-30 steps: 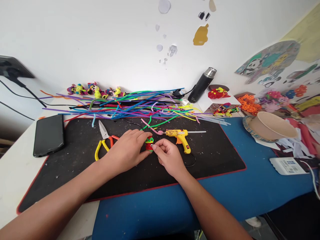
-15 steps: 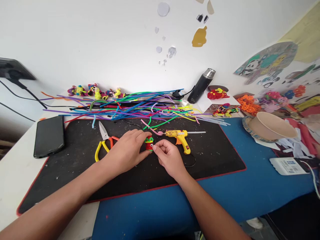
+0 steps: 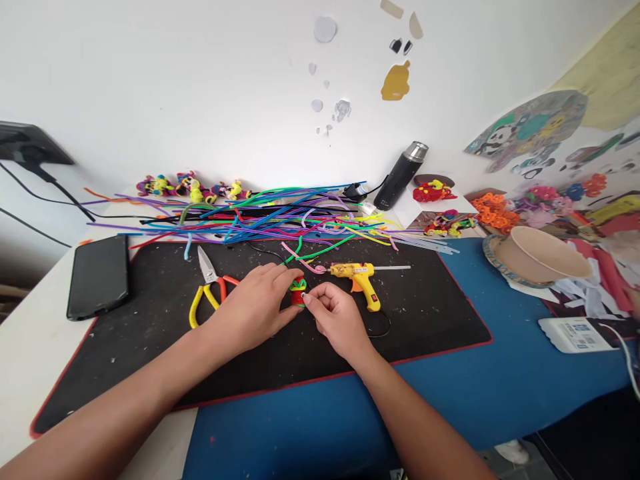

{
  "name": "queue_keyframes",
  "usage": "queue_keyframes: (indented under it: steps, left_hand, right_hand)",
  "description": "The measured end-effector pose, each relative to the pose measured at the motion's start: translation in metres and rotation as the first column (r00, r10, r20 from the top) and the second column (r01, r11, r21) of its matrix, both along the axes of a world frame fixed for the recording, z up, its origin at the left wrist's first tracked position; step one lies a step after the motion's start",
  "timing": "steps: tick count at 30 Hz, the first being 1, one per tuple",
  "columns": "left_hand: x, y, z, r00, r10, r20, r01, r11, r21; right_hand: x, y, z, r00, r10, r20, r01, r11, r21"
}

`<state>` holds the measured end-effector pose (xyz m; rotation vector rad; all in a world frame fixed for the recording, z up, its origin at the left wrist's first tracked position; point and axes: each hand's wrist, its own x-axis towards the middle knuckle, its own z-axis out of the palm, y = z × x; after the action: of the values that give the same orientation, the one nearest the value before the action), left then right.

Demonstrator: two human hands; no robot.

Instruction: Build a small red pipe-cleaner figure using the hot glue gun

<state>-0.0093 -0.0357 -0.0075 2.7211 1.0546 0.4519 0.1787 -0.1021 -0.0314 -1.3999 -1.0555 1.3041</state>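
Item under work: a small red and green piece (image 3: 298,301), found between the two hands and above the dark mat (image 3: 425,313). The left hand (image 3: 260,301) is clamped on it, thumb below and fingers above. The right hand (image 3: 337,320) has thumb and forefinger drawn together on the small white eye (image 3: 303,295) at the piece's right side; whether the eye is already fixed cannot be told.

Change over the last second is slight: both grips match the earlier views, while the eye now shows less beside the right thumb. Judged from this, the eye is being held steady against the piece.

The yellow glue gun (image 3: 367,283) lies just beyond the right hand, its cord looping near the wrist. The scissors (image 3: 210,275) lie close to the left hand, handles partly behind it, limiting travel that way. Past both hands, loose pipe cleaners (image 3: 280,217) overlap the mat's far edge. Best room for moving is right of the right hand, up to the mat's red border, with the blue surface (image 3: 450,393) outside it.
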Motion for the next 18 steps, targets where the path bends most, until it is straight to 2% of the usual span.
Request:
queue_keyframes:
  steps: [9,13,18]
  left_hand:
    - [0.000,0.000,0.001,0.999,-0.011,0.030,0.012,1.000,-0.019]
    - [-0.001,0.003,-0.001,0.998,-0.003,0.058,0.006,0.998,-0.057]
    - [-0.004,0.016,-0.010,0.991,0.067,0.114,-0.057,0.994,-0.091]
  right_hand:
    - [0.000,0.000,0.000,1.000,-0.005,-0.009,0.005,1.000,0.002]
    - [0.001,0.001,0.001,0.997,-0.013,-0.078,0.012,1.000,-0.002]
    - [0.004,0.004,0.006,0.988,-0.021,-0.152,0.021,1.000,-0.003]
